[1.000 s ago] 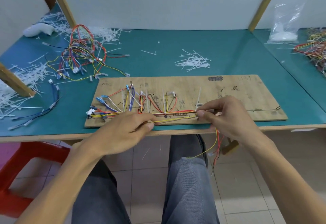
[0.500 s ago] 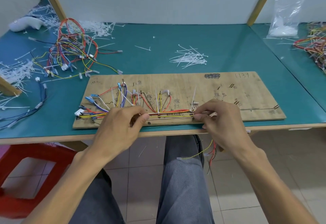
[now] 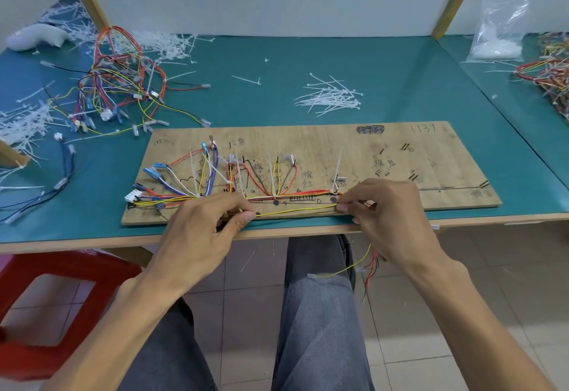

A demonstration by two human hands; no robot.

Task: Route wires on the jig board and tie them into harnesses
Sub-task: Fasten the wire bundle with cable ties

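A wooden jig board (image 3: 385, 144) lies on the green table near its front edge. Coloured wires (image 3: 212, 175) fan out over its left half and join a bundle (image 3: 295, 195) running along the lower edge, with white cable ties standing up from it. A yellow wire (image 3: 295, 210) is stretched taut just below the bundle. My left hand (image 3: 203, 230) pinches its left end between thumb and fingers. My right hand (image 3: 388, 215) pinches the wire at its right end. Loose wire ends (image 3: 366, 264) hang below the table under my right hand.
A pile of white cable ties (image 3: 329, 98) lies behind the board. Finished harnesses (image 3: 120, 83) and tie offcuts sit at the back left. More harnesses (image 3: 551, 76) and a plastic bag (image 3: 498, 30) are at the right. A red stool (image 3: 46, 298) stands at the lower left.
Both hands stayed on the yellow wire. It sat against the bundle half a second ago and is now stretched a little below it, nearer the board's front edge.
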